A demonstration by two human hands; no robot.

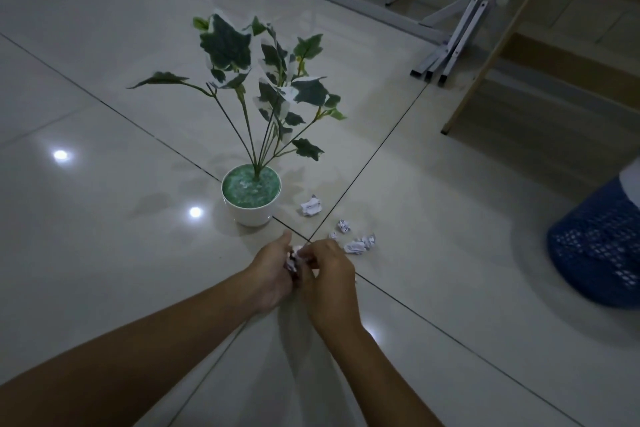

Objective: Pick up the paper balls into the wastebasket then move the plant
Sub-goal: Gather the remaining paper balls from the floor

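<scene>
A plant (251,198) with green-and-white leaves stands in a white pot on the tiled floor. Just below it my left hand (273,276) cups crumpled paper balls (292,262), and my right hand (329,277) pinches at the same paper from the right. More paper balls lie loose on the floor: one (311,206) right of the pot, a small one (343,226) further right, and another (361,244) beside my right hand. The blue mesh wastebasket (595,250) stands at the right edge, partly cut off.
Folded metal legs (450,52) lean at the upper right beside a wooden shelf frame (502,35). A glossy tiled floor (104,236) with dark grout lines and light reflections stretches to the left and below.
</scene>
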